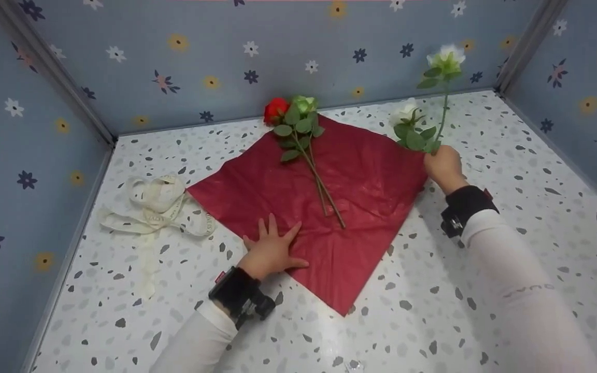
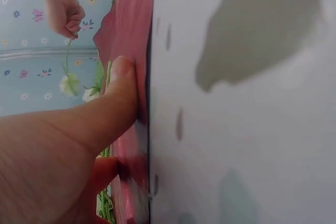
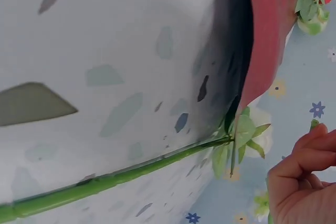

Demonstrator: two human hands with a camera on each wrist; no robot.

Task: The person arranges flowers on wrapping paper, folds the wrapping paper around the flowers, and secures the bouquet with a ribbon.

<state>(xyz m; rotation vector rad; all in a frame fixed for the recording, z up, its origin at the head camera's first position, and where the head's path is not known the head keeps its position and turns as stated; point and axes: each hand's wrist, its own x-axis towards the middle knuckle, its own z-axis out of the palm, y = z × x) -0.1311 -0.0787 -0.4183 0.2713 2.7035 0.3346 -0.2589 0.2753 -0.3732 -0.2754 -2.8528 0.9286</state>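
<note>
A sheet of dark red wrapping paper (image 1: 366, 160) lies on the speckled table, one corner toward me. My left hand (image 1: 270, 252) rests on its lower left edge, fingers spread; its thumb (image 2: 123, 85) presses the paper in the left wrist view. By the paper's right corner, my right hand (image 1: 444, 167) pinches the stem of a white rose (image 1: 447, 61), its bloom raised. Another white rose (image 1: 406, 111) lies just beyond that corner; a green stem (image 3: 121, 179) runs along the table in the right wrist view. A red rose (image 1: 276, 111) and a pale green rose (image 1: 304, 105) lie on the paper, stems crossed.
A loosely looped cream ribbon (image 1: 158, 207) with printed letters lies left of the paper, one tail trailing toward me. Flower-patterned panels (image 1: 278, 52) wall the table (image 1: 407, 321) at the back and both sides.
</note>
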